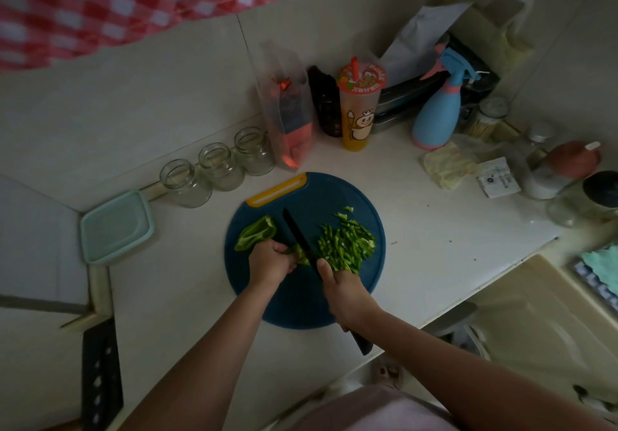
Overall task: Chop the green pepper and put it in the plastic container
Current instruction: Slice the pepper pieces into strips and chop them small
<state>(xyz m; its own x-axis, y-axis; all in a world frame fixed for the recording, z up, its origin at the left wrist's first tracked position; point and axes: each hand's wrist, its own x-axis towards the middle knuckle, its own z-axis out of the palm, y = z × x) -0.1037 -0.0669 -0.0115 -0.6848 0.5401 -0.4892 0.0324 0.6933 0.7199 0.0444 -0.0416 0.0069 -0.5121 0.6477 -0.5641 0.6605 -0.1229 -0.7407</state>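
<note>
Green pepper strip [297, 250], held by left hand [271, 261], touches knife [296, 229] gripped in right hand [347, 293].

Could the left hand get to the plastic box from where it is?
Probably yes: between the left hand and the box lies bare counter, with the pepper half just beside the way. But the hand is busy holding a pepper piece.

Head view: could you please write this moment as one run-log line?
step: chopping | left hand: holds pepper strip | right hand: grips knife | chopped pepper: piled on cutting board | plastic container: left of cutting board
</note>
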